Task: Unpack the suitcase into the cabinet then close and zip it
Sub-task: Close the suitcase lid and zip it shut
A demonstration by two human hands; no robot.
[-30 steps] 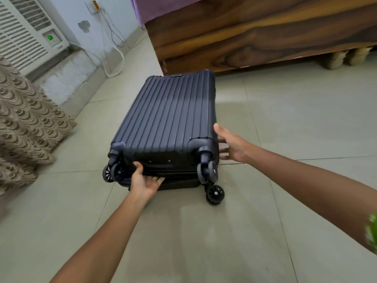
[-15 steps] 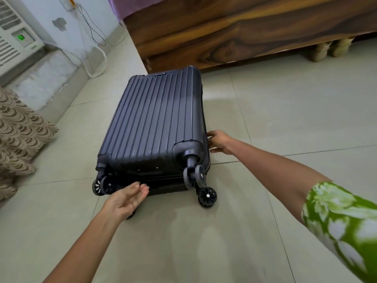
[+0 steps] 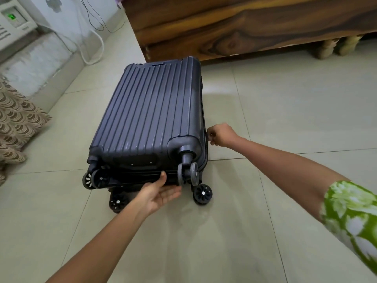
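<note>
One view only, head camera, looking down at a tiled floor [image 3: 285,119].

Suitcase [image 3: 151,115]: dark blue, ribbed hard shell, lying flat on the floor with both halves closed together, wheel end toward the camera. Four wheels show at the near end; nearest right wheel [image 3: 203,194] sits on the tile, the upper pair stands clear of it.

Left hand [image 3: 158,193]: palm up, fingers straight, fingertips against the seam at the wheel end, between the two wheel pairs. Nothing grasped; grip released.

Right hand [image 3: 221,134]: fingers curled, clenched in a pinch at the right side seam of the suitcase, near the bottom corner. The pinched item is too small to make out; likely the zipper pull, cannot confirm. Green flowered sleeve [image 3: 355,219] at right edge.

Surroundings:
- Wooden bed frame [image 3: 234,31] just behind the suitcase's far end, nearly touching its right far corner; turned legs at upper right.
- Air conditioner [image 3: 14,19] at top left, green display lit; white cables [image 3: 93,33] hang down the wall beside it.
- Patterned brown cloth [image 3: 16,127] at left edge, apart from the suitcase.

Open room: bare tile right of the suitcase and across the near foreground; narrower strip on the left between suitcase and cloth.
</note>
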